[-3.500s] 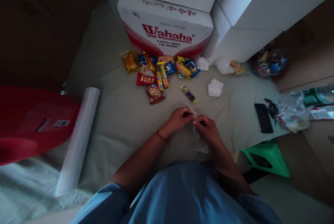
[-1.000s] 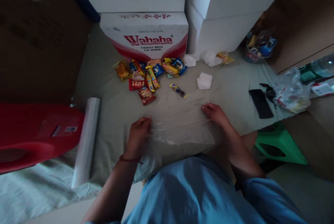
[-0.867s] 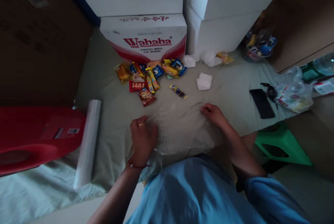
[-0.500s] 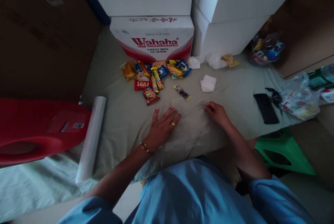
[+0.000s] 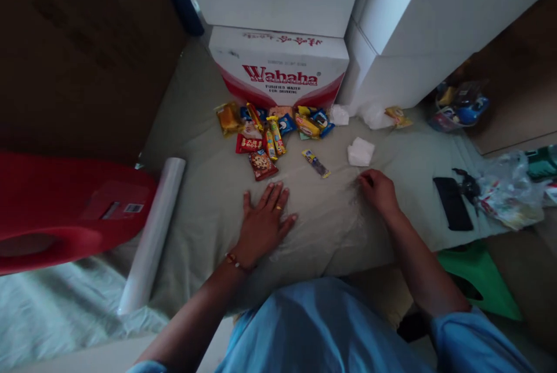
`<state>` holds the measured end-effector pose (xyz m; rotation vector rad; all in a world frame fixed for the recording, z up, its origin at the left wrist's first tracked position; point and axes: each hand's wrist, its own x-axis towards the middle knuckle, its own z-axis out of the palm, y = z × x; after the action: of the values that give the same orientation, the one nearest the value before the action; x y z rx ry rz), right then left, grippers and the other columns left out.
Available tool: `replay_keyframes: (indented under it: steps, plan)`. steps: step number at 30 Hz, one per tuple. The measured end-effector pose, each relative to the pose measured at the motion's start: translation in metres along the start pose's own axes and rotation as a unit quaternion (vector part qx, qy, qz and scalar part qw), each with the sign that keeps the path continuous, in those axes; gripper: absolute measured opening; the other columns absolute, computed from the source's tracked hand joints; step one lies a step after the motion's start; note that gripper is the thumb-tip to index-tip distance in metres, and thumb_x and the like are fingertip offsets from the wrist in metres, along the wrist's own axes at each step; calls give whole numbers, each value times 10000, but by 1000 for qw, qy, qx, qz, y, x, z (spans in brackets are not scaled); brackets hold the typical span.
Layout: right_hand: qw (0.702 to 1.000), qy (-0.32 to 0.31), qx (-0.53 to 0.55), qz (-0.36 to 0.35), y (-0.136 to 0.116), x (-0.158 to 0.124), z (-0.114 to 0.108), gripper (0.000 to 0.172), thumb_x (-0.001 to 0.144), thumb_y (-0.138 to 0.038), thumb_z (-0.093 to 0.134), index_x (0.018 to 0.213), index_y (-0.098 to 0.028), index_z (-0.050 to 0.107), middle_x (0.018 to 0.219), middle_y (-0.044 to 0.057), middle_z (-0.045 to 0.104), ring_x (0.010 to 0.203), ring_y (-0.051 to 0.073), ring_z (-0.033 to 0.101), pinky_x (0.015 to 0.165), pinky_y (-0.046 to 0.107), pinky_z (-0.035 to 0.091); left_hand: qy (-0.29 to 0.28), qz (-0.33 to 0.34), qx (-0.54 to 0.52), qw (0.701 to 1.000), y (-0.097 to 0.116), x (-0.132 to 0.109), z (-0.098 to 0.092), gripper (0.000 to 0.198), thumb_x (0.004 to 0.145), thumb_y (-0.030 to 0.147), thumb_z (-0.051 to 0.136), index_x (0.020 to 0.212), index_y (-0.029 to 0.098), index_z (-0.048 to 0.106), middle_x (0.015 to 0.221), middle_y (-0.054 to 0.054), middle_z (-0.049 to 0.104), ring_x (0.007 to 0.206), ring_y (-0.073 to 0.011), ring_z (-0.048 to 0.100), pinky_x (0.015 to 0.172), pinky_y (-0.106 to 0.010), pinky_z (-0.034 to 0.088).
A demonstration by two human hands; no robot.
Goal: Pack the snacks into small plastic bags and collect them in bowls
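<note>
A thin clear plastic bag (image 5: 322, 225) lies spread on the cloth in front of me, hard to see against it. My left hand (image 5: 263, 219) rests palm down at its left side, fingers spread and thumb out over the plastic. At the bag's upper right edge, my right hand (image 5: 378, 190) is closed in a pinch on the plastic. Just beyond the bag lies a small snack stick in a blue and yellow wrapper (image 5: 316, 163). A brown cookie packet (image 5: 262, 165) sits past my left fingertips, and a folded white tissue (image 5: 361, 152) beyond my right hand.
Several wrapped snacks (image 5: 273, 135) are heaped before the Wahaba carton (image 5: 282, 77). At left are a plastic roll (image 5: 152, 234) and a red container (image 5: 87, 216). To the right are a phone (image 5: 452, 203), a crumpled plastic bag (image 5: 507, 193) and a snack tub (image 5: 456, 109).
The view has shifted, so the scene sits further right. My left hand has slid left across the plastic, its thumb now spread out. My right hand stays pinched at the plastic's edge.
</note>
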<state>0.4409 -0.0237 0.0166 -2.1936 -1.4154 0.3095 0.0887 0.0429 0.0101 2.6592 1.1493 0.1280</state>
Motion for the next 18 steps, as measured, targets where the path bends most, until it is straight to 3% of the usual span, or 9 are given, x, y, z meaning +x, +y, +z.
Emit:
replay_keyframes:
  steps: [4,9,11,14,18]
  plan:
    - [998,29,-2,-61,-36,51,3,311,949,-425,495,948,-202,711,933,121,712,827,236,645,809,370,504,7,2,-14,1000,-1,-1,-1,673,1033,558,412,1633,268,319,1697,-113,318,1582,-314,273,1259,-687,-63]
    - [995,67,-3,-69,-99,129,49,455,906,-400,618,1289,-155,635,1270,189,610,1000,274,639,908,421,521,9,6,-21,1000,-2,0,-4,672,1035,563,404,1629,260,324,1694,-104,331,1576,-309,292,1267,-687,-38]
    - [997,47,-11,-62,-116,149,66,440,883,-359,661,1274,-160,644,1293,184,585,1055,298,625,940,445,513,15,4,-21,1000,-3,-1,-3,642,1045,530,398,1627,269,328,1690,-101,339,1573,-303,302,1267,-690,-23]
    - [997,15,-16,-68,-125,154,70,247,911,-312,633,1103,-168,691,1246,166,596,1033,296,624,939,451,511,24,-4,-24,999,-2,-7,1,613,1049,494,403,1620,278,344,1686,-105,341,1571,-304,306,1264,-700,8]
    - [985,59,8,-159,-117,112,35,217,972,-345,573,1103,-192,655,1174,147,628,1094,295,604,973,448,507,34,-17,-34,999,-1,-18,4,643,1033,502,439,1621,256,351,1676,-128,355,1563,-338,320,1258,-713,43]
